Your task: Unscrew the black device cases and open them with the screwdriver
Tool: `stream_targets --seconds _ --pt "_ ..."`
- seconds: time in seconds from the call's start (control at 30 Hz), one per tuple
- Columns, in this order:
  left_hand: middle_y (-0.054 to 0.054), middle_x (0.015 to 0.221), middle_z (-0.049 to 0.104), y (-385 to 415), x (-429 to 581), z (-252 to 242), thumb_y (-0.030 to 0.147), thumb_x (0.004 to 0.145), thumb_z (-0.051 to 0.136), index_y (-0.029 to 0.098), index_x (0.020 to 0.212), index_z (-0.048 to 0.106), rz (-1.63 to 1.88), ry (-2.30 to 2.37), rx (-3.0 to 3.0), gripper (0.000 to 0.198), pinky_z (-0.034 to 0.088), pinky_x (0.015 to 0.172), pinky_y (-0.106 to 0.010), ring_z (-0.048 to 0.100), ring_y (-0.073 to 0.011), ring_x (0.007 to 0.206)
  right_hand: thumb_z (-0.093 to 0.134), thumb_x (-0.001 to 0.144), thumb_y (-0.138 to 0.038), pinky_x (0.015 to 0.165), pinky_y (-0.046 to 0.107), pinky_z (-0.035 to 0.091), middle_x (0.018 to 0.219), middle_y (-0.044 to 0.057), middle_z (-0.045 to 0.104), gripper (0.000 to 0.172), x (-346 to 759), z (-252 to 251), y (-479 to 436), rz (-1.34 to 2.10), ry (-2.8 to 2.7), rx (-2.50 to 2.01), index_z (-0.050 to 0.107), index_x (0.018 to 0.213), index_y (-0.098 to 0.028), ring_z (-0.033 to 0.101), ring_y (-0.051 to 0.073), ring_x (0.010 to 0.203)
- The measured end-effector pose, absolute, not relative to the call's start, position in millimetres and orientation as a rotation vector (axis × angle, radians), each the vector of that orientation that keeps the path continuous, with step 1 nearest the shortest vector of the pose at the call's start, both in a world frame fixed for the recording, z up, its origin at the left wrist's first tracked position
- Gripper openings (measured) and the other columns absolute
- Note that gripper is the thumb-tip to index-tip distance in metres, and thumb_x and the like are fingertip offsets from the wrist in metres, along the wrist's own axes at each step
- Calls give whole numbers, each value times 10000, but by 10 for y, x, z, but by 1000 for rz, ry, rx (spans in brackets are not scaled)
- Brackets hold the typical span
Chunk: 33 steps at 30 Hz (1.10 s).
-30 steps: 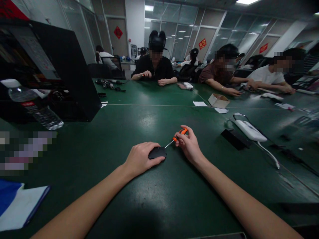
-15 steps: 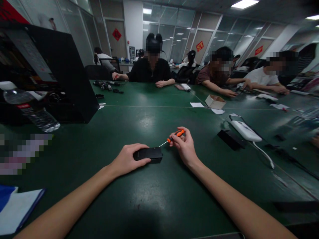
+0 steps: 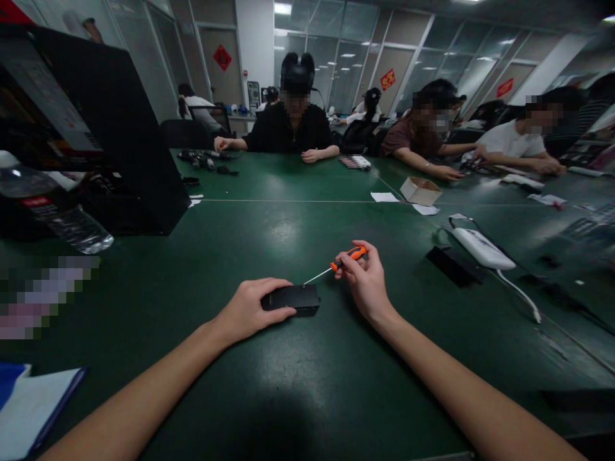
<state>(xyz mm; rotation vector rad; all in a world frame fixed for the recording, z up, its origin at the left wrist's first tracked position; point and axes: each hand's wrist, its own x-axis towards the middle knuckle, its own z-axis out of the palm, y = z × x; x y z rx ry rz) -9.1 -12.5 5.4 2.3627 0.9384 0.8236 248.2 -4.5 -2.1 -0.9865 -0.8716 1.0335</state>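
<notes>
A small black rectangular box (image 3: 300, 296) lies on the green table (image 3: 269, 378). My left hand (image 3: 252, 305) grips its left end, thumb along the near edge and fingers along the far edge. In my right hand (image 3: 368, 278) is a screwdriver (image 3: 354, 253) with an orange and black handle. Its thin metal shaft slants down to the left, and the tip meets the box's far upper edge near the middle. Whether the tip sits in a screw or slot is too small to tell.
To the right lie another black box (image 3: 454, 264) and a white power strip (image 3: 483, 248) with its cable. A black computer case (image 3: 139, 141) and a water bottle (image 3: 52, 208) stand at left. Farther back is an open carton (image 3: 419, 191). Several people sit around the table.
My right hand has drawn slightly right and up with the screwdriver, showing more of its shaft. The tip has shifted a little left along the box's far edge. The view has tilted slightly.
</notes>
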Motion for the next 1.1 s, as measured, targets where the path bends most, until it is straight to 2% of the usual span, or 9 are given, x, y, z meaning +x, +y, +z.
stream_targets --seconds 0.17,0.37,0.63,1.1 --pt "-66 1094 767 -124 -83 59 352 844 782 171 1176 705 821 937 2367 386 560 867 -311 730 -220 952 831 733 -395 597 250 574 831 -41 708 553 2387 -75 -91 1143 -930 -961 466 1128 -269 663 114 624" --pt "-73 1089 771 -133 -87 32 357 830 794 164 1178 706 814 977 2332 407 563 877 -315 733 -224 947 863 720 -360 673 252 587 888 -29 722 467 2345 -111 -126 1285 -1010 -919 474 956 -255 705 127 721" --pt "-79 1097 777 -130 -84 38 368 812 800 173 1171 718 803 1014 2300 417 567 904 -339 739 -236 959 937 597 -311 709 217 594 850 -23 731 480 2373 -120 -81 1476 -885 -953 506 781 -209 714 112 758" --pt "-81 1123 772 -94 -102 23 389 805 817 183 1188 724 832 1035 2257 444 558 918 -346 731 -240 994 932 604 -237 770 246 625 867 14 765 425 2415 -64 -100 1623 -757 -1004 542 766 -197 752 147 831"
